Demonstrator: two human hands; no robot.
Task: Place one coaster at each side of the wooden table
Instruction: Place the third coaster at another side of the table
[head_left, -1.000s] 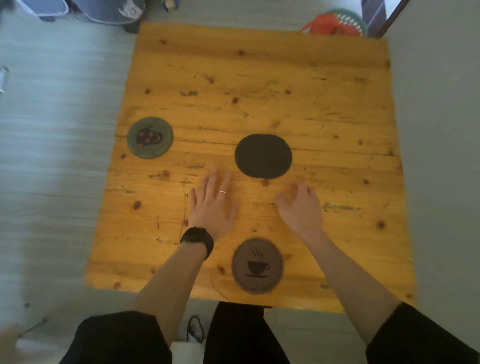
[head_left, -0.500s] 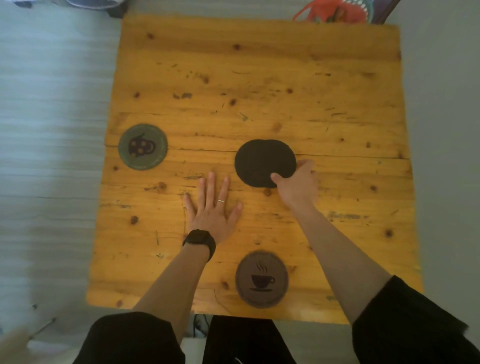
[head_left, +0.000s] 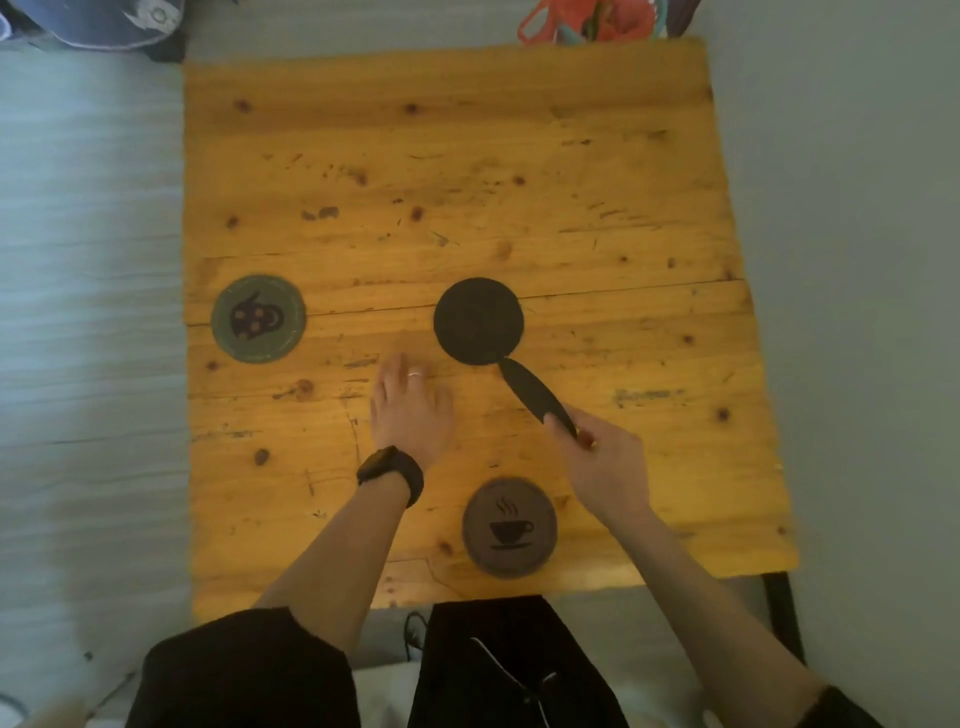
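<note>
On the wooden table (head_left: 467, 156) a green coaster (head_left: 258, 318) with a dark figure lies by the left edge. A brown coaster (head_left: 509, 528) with a coffee cup print lies by the near edge. A plain black coaster (head_left: 478, 320) lies flat in the middle. My right hand (head_left: 605, 465) pinches another black coaster (head_left: 530, 391), lifted and tilted on edge, just off the flat one's near right rim. My left hand (head_left: 410, 410) rests flat on the wood, fingers apart, left of the black coasters.
A red and teal bag (head_left: 592, 21) sits on the floor past the table's far right corner. Dark blue fabric (head_left: 104, 21) lies beyond the far left corner. A black table leg (head_left: 779, 608) shows at the near right. Grey floor surrounds the table.
My right hand reached the black stack in the middle, took the top coaster and pulled it back toward me, tilted on edge. My left hand stayed on the table.
</note>
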